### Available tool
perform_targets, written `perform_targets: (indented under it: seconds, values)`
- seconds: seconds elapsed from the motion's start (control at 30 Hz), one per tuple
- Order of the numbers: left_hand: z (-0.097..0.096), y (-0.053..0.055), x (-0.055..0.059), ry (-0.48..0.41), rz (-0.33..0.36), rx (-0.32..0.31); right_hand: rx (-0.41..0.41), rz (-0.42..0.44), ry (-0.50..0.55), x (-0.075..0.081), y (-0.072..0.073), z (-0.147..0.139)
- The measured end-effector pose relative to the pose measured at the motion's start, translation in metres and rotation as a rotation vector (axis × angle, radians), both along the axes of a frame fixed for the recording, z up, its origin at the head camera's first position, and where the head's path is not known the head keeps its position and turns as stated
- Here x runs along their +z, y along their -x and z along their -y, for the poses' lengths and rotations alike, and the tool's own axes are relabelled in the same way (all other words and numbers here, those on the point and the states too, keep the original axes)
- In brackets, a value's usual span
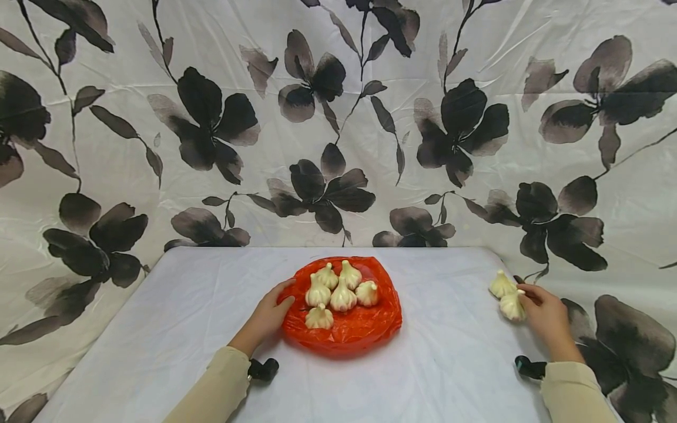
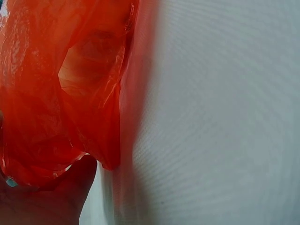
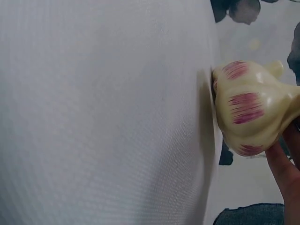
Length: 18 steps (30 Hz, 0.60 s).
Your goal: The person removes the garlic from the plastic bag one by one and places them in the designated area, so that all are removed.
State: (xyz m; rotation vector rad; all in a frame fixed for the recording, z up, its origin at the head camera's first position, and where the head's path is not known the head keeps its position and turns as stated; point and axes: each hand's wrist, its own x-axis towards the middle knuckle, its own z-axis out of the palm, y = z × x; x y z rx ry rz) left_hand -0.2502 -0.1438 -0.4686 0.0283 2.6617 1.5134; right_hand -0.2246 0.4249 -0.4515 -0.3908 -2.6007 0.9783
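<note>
A red plastic bag (image 1: pixel 365 329), spread open like a bowl, lies mid-table with several garlic bulbs (image 1: pixel 342 295) in it. At the bag's left edge, my left hand (image 1: pixel 270 311) holds the plastic, thumb toward the near side. In the left wrist view the thumb (image 2: pixel 77 180) meets the crinkled red film (image 2: pixel 37 93). Far to the right, my right hand (image 1: pixel 547 317) pinches a garlic bulb (image 1: pixel 512 306) by its neck. The right wrist view shows this bulb (image 3: pixel 248 105) with purple streaks, its base toward the tabletop. Just behind it is another garlic bulb (image 1: pixel 502 284).
A white-covered table (image 1: pixel 433 352) carries everything; its right edge runs close by the two separate bulbs. Behind hangs a pale cloth (image 1: pixel 391 141) with dark flower prints. Black wrist cameras (image 1: pixel 263 369) sit at both cuffs.
</note>
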Motion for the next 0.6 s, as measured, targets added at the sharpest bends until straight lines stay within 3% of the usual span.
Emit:
perform_targets:
  seconds: [0.6]
  values:
    - [0.0001,-0.0008,0.0004,0.002,0.005,-0.001,-0.021,-0.02,-0.011,-0.0058,-0.0054,-0.0097]
